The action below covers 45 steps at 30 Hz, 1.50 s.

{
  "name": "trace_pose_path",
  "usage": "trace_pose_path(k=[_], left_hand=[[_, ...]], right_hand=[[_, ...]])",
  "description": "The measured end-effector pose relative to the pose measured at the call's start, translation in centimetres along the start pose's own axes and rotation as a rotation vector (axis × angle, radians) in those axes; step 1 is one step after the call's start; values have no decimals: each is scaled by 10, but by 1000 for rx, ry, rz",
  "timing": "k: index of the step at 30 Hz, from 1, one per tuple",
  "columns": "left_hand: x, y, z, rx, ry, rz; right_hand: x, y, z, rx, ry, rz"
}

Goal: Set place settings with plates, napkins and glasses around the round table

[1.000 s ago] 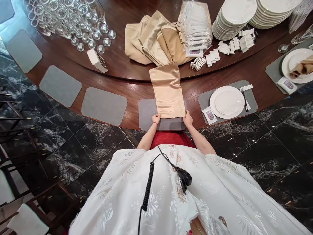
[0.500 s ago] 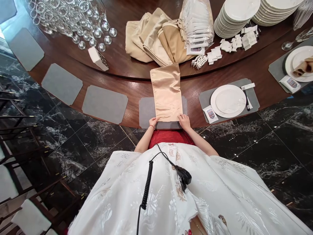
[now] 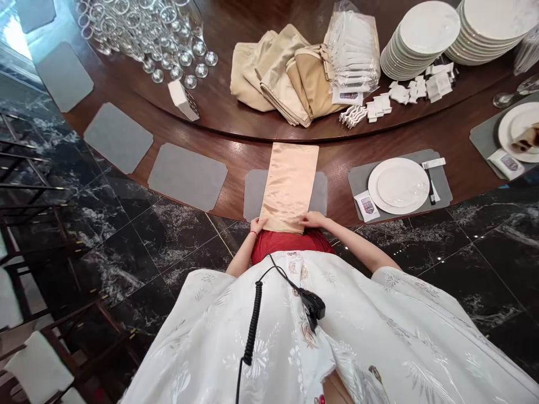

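A folded satin napkin (image 3: 290, 182) in pale gold lies lengthwise across a grey placemat (image 3: 254, 193) at the table's near edge. Its near end reaches past the edge, over the red cloth at my lap. My left hand (image 3: 257, 225) pinches the napkin's near left corner. At the right side, close to the near corner, my right hand (image 3: 314, 219) grips the fabric between thumb and fingers. More cloth napkins (image 3: 278, 76), beige and gold, are heaped on the raised turntable beyond.
Wine glasses (image 3: 168, 33) crowd the turntable's left, near a small white box (image 3: 183, 101). To the right are wrapped packets (image 3: 353, 56), plate stacks (image 3: 427, 31) and white rests (image 3: 379, 106). A set white plate (image 3: 400, 185) sits on the neighbouring placemat. Chairs (image 3: 40, 359) stand at lower left.
The napkin has slid toward me, so its near end now passes the table edge. Both hands have come nearer with it, and the camera view has shifted slightly.
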State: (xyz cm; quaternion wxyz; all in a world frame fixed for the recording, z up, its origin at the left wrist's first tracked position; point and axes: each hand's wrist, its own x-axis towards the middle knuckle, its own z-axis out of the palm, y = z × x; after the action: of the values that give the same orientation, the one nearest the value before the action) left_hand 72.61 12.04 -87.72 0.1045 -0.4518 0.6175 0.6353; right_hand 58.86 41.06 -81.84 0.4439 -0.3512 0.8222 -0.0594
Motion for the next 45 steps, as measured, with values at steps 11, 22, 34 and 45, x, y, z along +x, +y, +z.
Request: trace_pose_path(k=[11,22,34,45], left_hand=[[-16,-29,-36,15,57,-1],[-25,-13,-50,11,25,-83],[-16,21,-62,184,-100,-58],[-21,93,-9,-59,-420,158]], right_hand=[[148,36,-208,210,593,537],[150,80,-218,257,478,607],[118,46,-172,284,722,436],[13,-128,46,589,589,-75]])
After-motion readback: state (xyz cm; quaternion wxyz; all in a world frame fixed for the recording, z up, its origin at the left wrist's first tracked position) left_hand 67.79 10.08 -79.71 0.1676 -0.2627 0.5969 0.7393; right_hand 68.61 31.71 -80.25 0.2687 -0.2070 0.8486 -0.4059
